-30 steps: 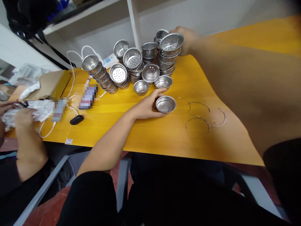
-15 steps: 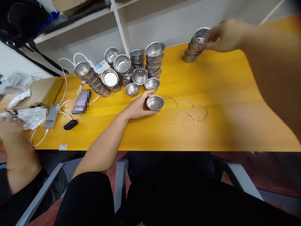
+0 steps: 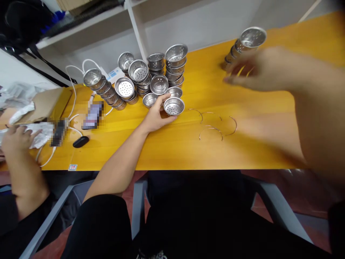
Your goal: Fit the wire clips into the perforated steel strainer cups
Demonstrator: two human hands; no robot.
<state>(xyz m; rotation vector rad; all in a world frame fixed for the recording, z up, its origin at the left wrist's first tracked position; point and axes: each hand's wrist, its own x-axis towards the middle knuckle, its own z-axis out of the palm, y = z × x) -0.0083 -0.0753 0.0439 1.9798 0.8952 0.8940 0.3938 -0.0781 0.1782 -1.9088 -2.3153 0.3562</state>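
My left hand [image 3: 157,117] is wrapped round a perforated metal strainer basket [image 3: 174,107], its open top facing up, just above the table. At the right back, a leaning stack of such strainer baskets [image 3: 252,39] stands on the table. My right hand [image 3: 249,73], blurred by motion, is in front of this stack with its fingers apart and nothing seen between them; it hides part of the lower baskets. Right of my left hand lie several thin curved wires [image 3: 211,131].
Several strainer stacks [image 3: 175,66] stand along the back. To the left are a phone [image 3: 93,115], white cables [image 3: 75,130], a black oval object [image 3: 81,142] and a cardboard box [image 3: 48,104]. Another person's hand [image 3: 18,138] touches clear plastic at the far left.
My right hand has come off the right-hand stack's rim and moved toward me. The stack leans further right. My left hand has lifted its basket slightly and tilted it.
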